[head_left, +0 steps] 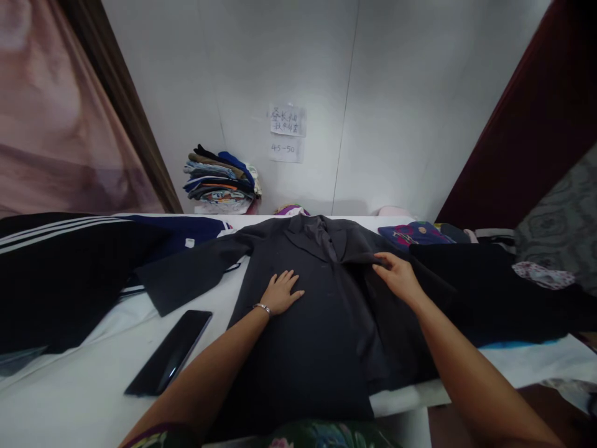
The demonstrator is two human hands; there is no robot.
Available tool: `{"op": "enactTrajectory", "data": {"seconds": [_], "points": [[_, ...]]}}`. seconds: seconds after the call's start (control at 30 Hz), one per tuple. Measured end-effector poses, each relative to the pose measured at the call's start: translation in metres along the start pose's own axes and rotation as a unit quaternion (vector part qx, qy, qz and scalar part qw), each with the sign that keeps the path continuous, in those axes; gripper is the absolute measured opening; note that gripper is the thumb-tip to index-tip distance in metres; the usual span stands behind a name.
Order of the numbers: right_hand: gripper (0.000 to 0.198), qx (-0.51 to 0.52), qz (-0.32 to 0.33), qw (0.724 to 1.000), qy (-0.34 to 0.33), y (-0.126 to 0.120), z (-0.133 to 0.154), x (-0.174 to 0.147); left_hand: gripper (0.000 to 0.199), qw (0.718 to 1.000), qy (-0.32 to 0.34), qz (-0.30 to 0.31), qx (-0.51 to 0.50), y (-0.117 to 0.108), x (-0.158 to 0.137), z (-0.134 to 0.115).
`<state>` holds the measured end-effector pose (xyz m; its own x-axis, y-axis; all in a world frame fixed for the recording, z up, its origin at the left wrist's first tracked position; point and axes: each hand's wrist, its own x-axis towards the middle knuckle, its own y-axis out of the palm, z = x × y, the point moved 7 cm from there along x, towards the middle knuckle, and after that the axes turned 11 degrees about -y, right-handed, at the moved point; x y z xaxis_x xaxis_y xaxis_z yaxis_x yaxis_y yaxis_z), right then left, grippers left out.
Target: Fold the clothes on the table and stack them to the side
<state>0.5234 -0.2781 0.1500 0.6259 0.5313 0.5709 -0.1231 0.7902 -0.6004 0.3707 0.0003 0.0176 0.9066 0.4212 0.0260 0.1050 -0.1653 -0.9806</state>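
Note:
A dark suit jacket [298,336] lies spread on the white table, its collar toward the wall and its hem at the near edge. One sleeve stretches out to the left. My left hand [280,294], with a bracelet at the wrist, rests flat on the jacket's left front panel, fingers spread. With my right hand [395,274] I pinch the edge of the right front panel near the lapel, lifting it a little so the inner lining shows. The right sleeve is partly hidden behind my hand and against other dark cloth.
A black phone [170,353] lies left of the jacket on the white table [107,379]. Dark striped garments [69,280] cover the left side, black clothing [489,286] the right. Folded clothes [221,177] are stacked by the wall, below and left of paper notes [288,121].

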Motion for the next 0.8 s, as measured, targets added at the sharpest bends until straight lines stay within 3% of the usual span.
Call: {"op": "enactTrajectory", "data": {"seconds": [0.1,0.27,0.4,0.53,0.67,0.8], "points": [[0.039,0.020,0.011,1.000,0.021,0.005,-0.012,-0.007,0.065,1.000,0.002,0.001,-0.006,0.000,-0.001,0.000],[0.041,0.044,-0.008,0.999,0.026,-0.011,-0.021,-0.002,0.058,0.999,-0.021,0.024,-0.037,-0.009,0.004,0.000],[0.044,0.046,-0.001,0.999,0.030,-0.009,-0.020,-0.003,0.038,0.985,-0.055,-0.008,-0.164,-0.037,0.022,-0.030],[0.048,0.048,0.016,0.998,0.038,0.001,-0.025,-0.014,0.023,0.921,-0.091,0.030,-0.377,-0.039,0.055,-0.085],[0.048,0.053,0.010,0.998,0.033,-0.001,-0.030,-0.019,0.027,0.881,-0.164,0.069,-0.439,-0.018,0.098,-0.126],[0.047,0.071,0.006,0.997,0.039,-0.006,-0.037,-0.021,0.035,0.811,-0.253,0.138,-0.510,0.012,0.127,-0.148]]}}
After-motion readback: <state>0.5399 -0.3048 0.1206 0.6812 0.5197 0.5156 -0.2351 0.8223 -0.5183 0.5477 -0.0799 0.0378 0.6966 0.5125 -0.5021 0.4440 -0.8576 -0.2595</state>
